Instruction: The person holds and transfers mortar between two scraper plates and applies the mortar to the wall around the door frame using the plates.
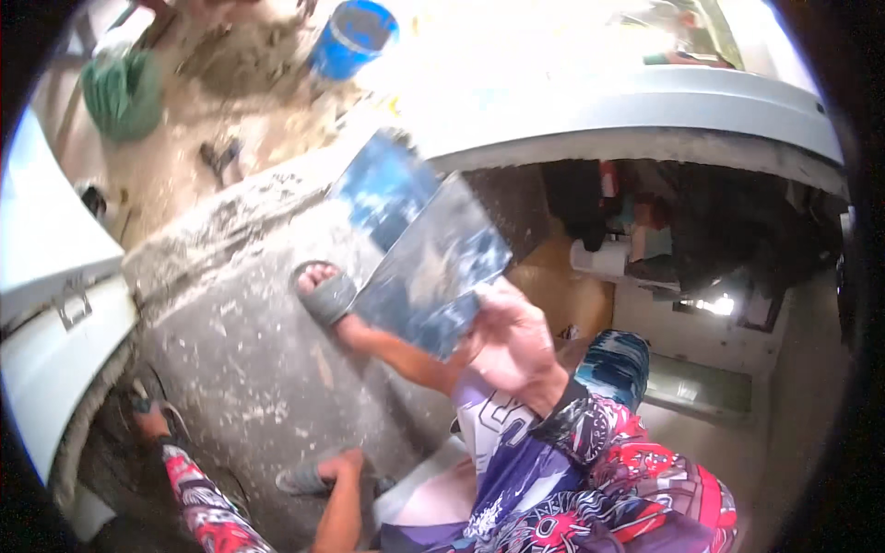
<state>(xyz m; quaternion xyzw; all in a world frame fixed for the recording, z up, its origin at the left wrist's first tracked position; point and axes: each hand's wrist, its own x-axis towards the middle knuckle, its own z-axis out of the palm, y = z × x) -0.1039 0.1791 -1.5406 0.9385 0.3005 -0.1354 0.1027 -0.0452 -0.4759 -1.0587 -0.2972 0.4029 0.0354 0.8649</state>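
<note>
Two glossy square tiles (pixel 433 267), grey-blue and reflective, are held up in front of my body, one overlapping the other. My right hand (pixel 516 341) is closed on the near tile's lower right edge; the fingers behind it are hidden. The far tile (pixel 387 189) shows only partly past the near one. Far to the lower left, my left hand (pixel 153 419) hangs low beside the edge of a white panel (pixel 69 350). It is small and blurred, so I cannot make out its fingers or anything in them. Both forearms wear patterned red, white and black sleeves.
My sandalled feet (pixel 327 297) stand on a grey, paint-spotted concrete floor (pixel 230 369). Past a rough raised edge (pixel 221 217) are a blue bucket (pixel 355 41), a green sack (pixel 122 92) and a heap of sand-like material (pixel 244 55). Dark clutter (pixel 719 221) fills the right side.
</note>
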